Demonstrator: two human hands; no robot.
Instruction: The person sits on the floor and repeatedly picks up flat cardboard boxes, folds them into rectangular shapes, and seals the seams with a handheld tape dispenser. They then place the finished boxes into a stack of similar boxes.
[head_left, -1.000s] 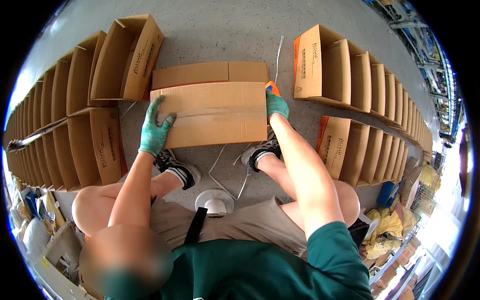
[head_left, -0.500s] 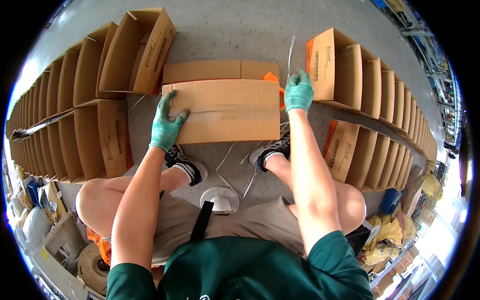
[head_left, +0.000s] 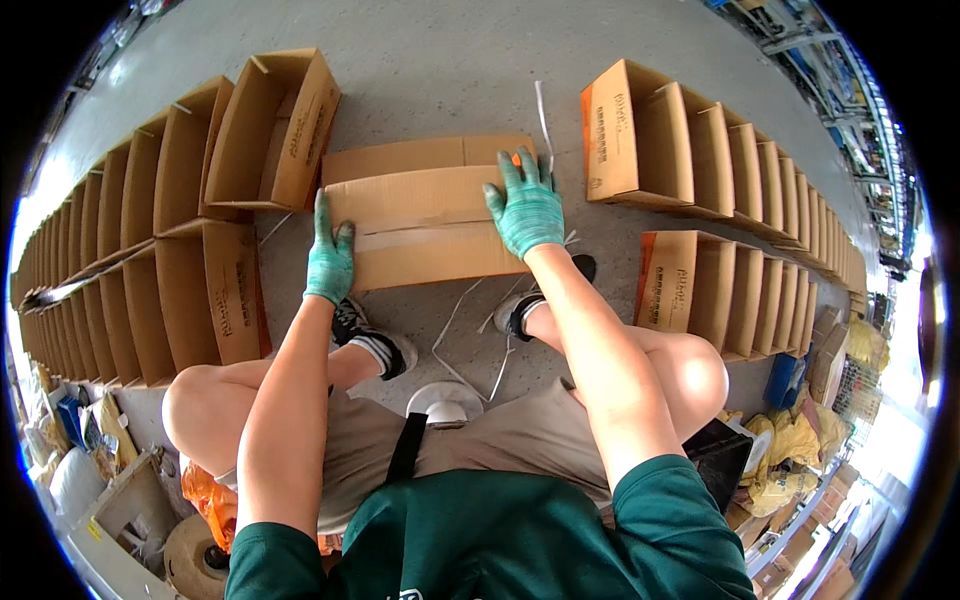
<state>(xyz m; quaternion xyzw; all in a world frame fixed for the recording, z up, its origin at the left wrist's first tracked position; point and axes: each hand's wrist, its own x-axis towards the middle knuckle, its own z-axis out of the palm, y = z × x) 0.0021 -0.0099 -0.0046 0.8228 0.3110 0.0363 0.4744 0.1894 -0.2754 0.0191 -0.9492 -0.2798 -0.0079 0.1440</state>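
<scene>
A brown cardboard box [head_left: 430,215] lies on the floor between my feet, its top face crossed by a strip of clear tape. The far side panel or flap [head_left: 395,158] shows behind it. At its left edge rests my left hand [head_left: 330,255] in a green glove, fingers stretched along the side and thumb lying apart on the top. My right hand [head_left: 528,212], gloved too, lies flat on the right end with fingers spread. A small orange thing peeks out by the right fingertips, mostly hidden. Behind that hand rises a thin white strap [head_left: 542,115].
Rows of open cardboard boxes curve along the left [head_left: 180,150] and the right [head_left: 660,140]. White strap [head_left: 445,345] loops over the floor near a round white base [head_left: 445,402]. Yellow bags [head_left: 790,455] are at lower right, and a roll [head_left: 195,560] at lower left.
My right hand has moved left from beyond the box's right end onto its top, opening from a closed shape. The orange thing is now mostly covered. My left hand stays at the left edge.
</scene>
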